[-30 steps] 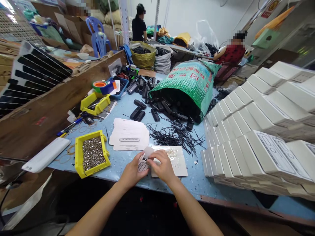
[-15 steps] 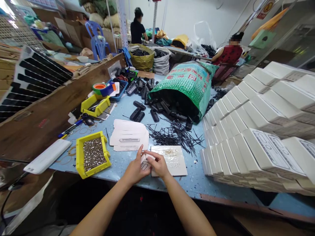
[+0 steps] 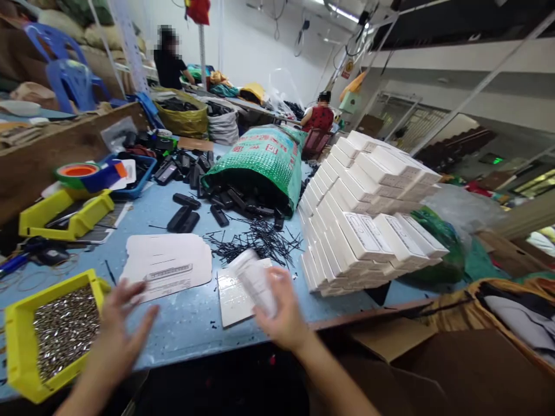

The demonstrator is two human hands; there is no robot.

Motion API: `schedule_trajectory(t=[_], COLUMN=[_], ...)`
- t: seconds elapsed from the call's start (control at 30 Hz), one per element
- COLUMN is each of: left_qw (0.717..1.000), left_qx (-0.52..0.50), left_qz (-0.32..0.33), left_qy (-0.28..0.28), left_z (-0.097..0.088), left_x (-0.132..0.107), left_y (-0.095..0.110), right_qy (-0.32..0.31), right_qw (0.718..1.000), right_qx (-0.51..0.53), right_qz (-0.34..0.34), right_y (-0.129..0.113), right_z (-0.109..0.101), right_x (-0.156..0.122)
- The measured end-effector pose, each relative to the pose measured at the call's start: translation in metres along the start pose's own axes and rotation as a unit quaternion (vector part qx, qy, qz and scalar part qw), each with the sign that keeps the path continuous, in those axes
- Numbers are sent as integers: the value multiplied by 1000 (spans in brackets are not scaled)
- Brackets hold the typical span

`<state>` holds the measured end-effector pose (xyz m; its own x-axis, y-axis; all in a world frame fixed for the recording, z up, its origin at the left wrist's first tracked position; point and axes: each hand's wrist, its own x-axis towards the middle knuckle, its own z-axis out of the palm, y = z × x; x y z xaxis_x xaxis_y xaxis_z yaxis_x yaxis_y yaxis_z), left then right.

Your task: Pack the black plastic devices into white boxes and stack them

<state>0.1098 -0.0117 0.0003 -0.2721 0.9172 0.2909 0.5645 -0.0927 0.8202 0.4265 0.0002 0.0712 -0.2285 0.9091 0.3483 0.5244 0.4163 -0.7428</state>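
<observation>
Kicking off far left with a yellow bin (image 3: 15, 346) full of shiny little metal bits (image 3: 65, 323). Then the left hand (image 3: 117, 335), pretty blurry, partly blocking the bin's right edge, with fingers spread wide. Next, white printed sheets (image 3: 173, 254) lying flat. Then a white card (image 3: 236, 306), with a blurry white box-like piece (image 3: 255, 283) tilted over it, pinched between thumb and fingers of the right hand (image 3: 284, 309). Messy black strips (image 3: 260, 240) just behind. Ending on stacked white boxes (image 3: 364, 237).

Bare hands (image 3: 284, 315), forearms (image 3: 336, 370); black clothing (image 3: 234, 387), red spot (image 3: 272, 360).
</observation>
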Motion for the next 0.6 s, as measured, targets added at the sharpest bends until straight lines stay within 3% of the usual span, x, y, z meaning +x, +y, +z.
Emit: schedule_trajectory(t=[0.03,0.1,0.17,0.2,0.27,0.3,0.37,0.43,0.47,0.53,0.6], left_qw=[992,945,914,902,884,879,878,885,892,913,942], left_qx=[120,326,400,417,430,432,425,406,395,366,316], left_qz=[-27,-36,-28,-24,-31,-43,-78,-105,-107,-90,-61], left_qy=[17,1,-70,-110,-178,-196,-208,-203,-191,-154,-93], left_z=[-19,-53,-75,-80,-83,-81,-77,-75,-76,-79,-82], left_x=[12,32,42,43,40,39,38,38,38,35,27], left_y=[-21,-63,-96,-105,-110,-105,-90,-74,-68,-60,-55], right_qy=[76,218,262,265,295,311,298,165,73,-55,-63], right_qw=[994,937,866,841,806,810,868,958,986,995,989], right_qx=[-76,-272,-425,-471,-513,-497,-384,-198,-126,-77,-73], right_qz=[12,14,5,12,-4,-32,-106,-124,-86,20,116], right_y=[-1,4,16,22,28,28,27,31,36,51,65], right_z=[-43,-130,-195,-213,-215,-201,-147,-72,-33,41,99], right_x=[9,27,42,48,56,59,71,96,114,158,201])
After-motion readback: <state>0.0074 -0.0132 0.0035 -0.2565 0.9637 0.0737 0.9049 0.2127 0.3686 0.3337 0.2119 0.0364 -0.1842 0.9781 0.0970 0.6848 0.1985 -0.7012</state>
